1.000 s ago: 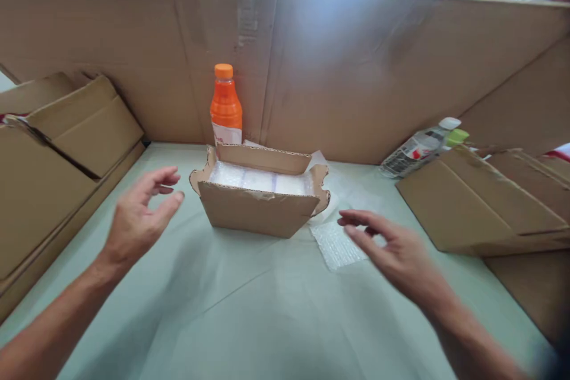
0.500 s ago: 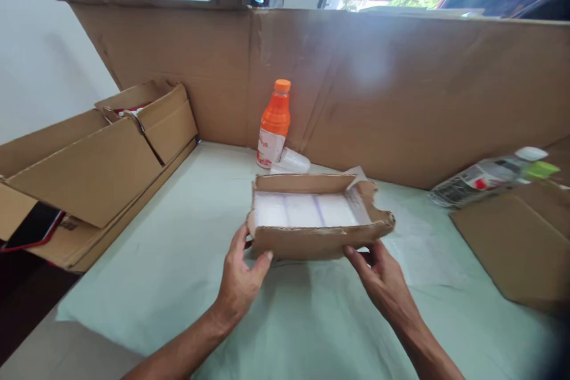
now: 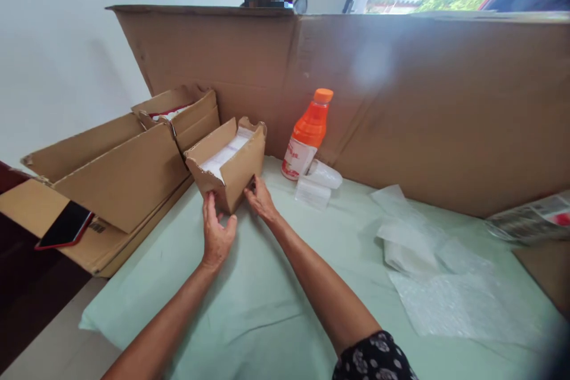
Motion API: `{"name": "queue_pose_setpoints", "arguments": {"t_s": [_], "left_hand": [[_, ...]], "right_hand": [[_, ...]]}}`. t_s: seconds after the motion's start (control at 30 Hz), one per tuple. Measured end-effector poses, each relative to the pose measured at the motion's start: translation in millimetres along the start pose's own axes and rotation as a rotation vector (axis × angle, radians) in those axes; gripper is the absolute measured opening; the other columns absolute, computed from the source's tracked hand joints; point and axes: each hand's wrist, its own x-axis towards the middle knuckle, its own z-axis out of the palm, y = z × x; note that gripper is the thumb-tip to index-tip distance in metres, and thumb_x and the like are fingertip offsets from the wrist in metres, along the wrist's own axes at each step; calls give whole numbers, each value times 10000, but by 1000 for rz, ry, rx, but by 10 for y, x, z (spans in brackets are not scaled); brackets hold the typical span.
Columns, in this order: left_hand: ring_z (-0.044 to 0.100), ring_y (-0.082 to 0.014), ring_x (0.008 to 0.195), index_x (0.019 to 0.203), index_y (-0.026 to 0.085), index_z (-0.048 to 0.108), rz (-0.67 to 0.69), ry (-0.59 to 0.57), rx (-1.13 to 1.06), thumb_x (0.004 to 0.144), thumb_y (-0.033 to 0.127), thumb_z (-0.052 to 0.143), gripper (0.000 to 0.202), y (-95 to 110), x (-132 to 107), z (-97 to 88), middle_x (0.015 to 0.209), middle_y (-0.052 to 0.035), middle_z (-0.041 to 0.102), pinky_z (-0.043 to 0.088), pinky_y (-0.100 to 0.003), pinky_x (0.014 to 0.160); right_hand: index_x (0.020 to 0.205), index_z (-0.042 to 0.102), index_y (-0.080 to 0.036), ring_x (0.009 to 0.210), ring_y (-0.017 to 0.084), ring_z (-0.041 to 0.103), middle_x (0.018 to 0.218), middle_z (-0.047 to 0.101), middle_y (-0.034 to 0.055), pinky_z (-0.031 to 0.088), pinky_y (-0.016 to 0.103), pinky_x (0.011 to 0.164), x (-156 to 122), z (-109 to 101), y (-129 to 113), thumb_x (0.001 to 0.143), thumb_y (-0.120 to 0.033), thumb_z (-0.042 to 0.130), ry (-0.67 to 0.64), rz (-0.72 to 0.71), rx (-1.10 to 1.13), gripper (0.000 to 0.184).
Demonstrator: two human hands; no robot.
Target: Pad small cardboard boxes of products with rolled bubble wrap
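A small open cardboard box (image 3: 236,169) with white padding inside sits tilted at the left side of the pale green table (image 3: 285,285), close to a stack of flattened cartons. My left hand (image 3: 216,231) grips its near left corner, fingers curled on the cardboard. My right hand (image 3: 260,199) holds the box's lower right side. An orange bottle (image 3: 307,136) stands just right of the box against the cardboard wall.
Flattened cartons (image 3: 111,178) lie at the left with a dark phone (image 3: 65,225) on them. A clear cup (image 3: 323,175) lies by the bottle. Bubble wrap sheets (image 3: 436,273) spread at the right. A tall cardboard wall (image 3: 401,95) backs the table.
Both hands closed on the box and carried it left toward the cartons, turning it. The view swung left, so the bottle and wrap now lie to the right.
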Motion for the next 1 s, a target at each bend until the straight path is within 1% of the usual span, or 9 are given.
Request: {"name": "queue_pose_setpoints", "arguments": {"t_s": [0.13,0.27,0.4,0.6,0.7,0.83,0.93,0.97,1.0], "left_hand": [[311,-324,1487,1531,246,274,19,12,-33,837,294,613,774,-144,409,145,1613,-173,257,478,-489,1085],[292,-331,1496,1533,223,266,9,43,-34,844,339,615,781,-316,706,216,1610,-188,252,439,-518,1116],[384,-299,1451,1524,194,299,-12,55,-30,861,358,601,747,-500,778,250,1563,-200,343,412,-466,1149],[463,-294,1392,1473,157,397,-59,52,-30,839,396,633,718,-610,760,189,1504,-207,436,409,-437,1149],[482,-299,1373,1465,139,404,-103,50,-35,817,401,642,739,-597,766,144,1476,-210,469,400,-443,1152],[494,-310,1360,1459,138,403,-151,50,-20,781,388,657,766,-526,771,115,1441,-193,510,386,-470,1160],[480,-331,1372,1457,73,383,-163,61,13,758,340,656,797,-468,762,102,1457,-242,481,379,-497,1161],[482,-340,1368,1450,46,381,-161,64,29,748,326,654,804,-453,745,95,1454,-262,476,382,-507,1156],[490,-350,1359,1443,26,383,-157,63,48,740,319,651,808,-441,716,87,1448,-275,477,386,-519,1151]], "right_hand": [[1435,417,-92,1278,260,538,1423,545,185,470,401,1056,267,308,84,814,-184,523,-12,-19,-22,636],[1479,372,-66,1429,280,400,1545,424,204,361,439,1168,478,477,149,806,-167,525,-30,-56,-61,697],[1498,372,-38,1493,297,307,1583,374,207,264,448,1230,578,547,183,792,-143,541,-72,-108,-94,734],[1462,443,-43,1469,271,355,1568,402,206,265,442,1232,458,549,94,822,-86,521,-138,-160,-184,646],[1323,597,-134,1426,245,417,1482,533,147,305,436,1209,77,467,22,867,-117,562,-176,-206,-251,458],[1282,611,-154,1405,248,432,1474,541,134,331,447,1176,-871,180,-25,946,-247,567,-219,-325,-370,351],[1211,644,-191,1371,243,467,1416,593,98,374,433,1140,-1811,-309,95,942,-287,569,-272,-464,-391,295],[1134,677,-226,1337,237,503,1363,632,74,390,435,1126,-2138,-544,195,924,-274,579,-214,-435,-371,237],[1110,686,-235,1305,241,534,1332,650,81,419,443,1099,-2458,-814,329,915,-243,563,-79,-327,-371,230]]}}
